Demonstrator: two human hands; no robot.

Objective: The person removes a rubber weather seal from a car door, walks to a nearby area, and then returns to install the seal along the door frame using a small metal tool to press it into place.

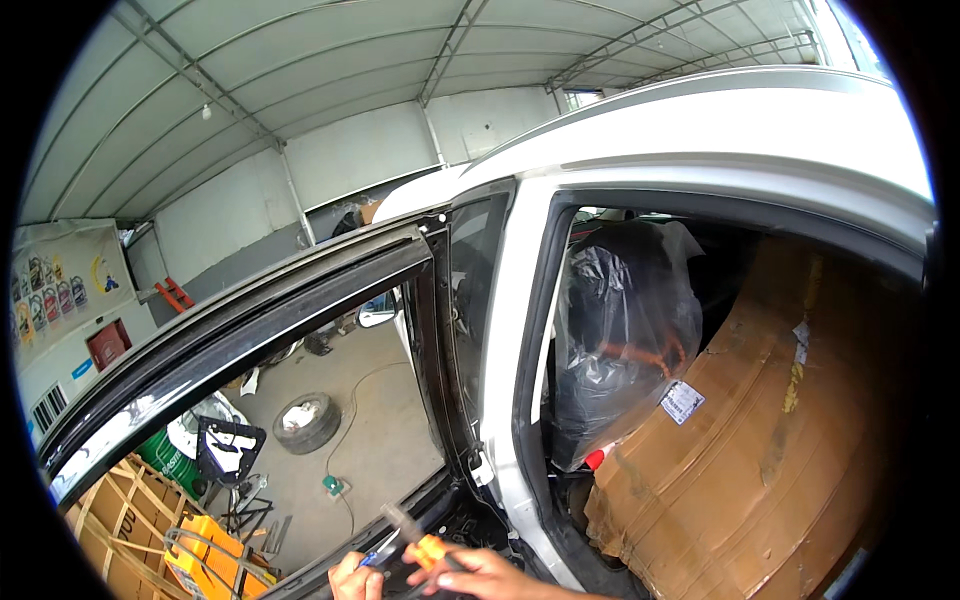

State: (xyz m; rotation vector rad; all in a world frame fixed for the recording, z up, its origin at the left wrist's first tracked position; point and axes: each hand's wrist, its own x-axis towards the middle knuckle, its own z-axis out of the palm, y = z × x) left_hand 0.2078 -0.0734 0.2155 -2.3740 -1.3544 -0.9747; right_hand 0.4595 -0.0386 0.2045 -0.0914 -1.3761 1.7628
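Note:
Both my hands are low in the picture, in front of the open car door (440, 262). My left hand (355, 578) is closed around a small blue tool (380, 553), whose kind I cannot make out. Beside it, my right hand (485, 577) grips an orange-handled tool (431, 550). Its pale, motion-blurred end (402, 522) points up and left, so its kind is unclear. The two tools are close together; whether they touch cannot be told. No glass shows in the door's large window opening, and dark inner door parts lie just behind my hands.
At right, the silver-white car body (505, 400) frames an opening with a large cardboard sheet (720, 470) and a plastic-covered seat (625, 330). Beyond the door, a tire (307, 423), a cable (345, 435), a yellow-orange case (205, 555) and a wooden crate (115, 520) stand around.

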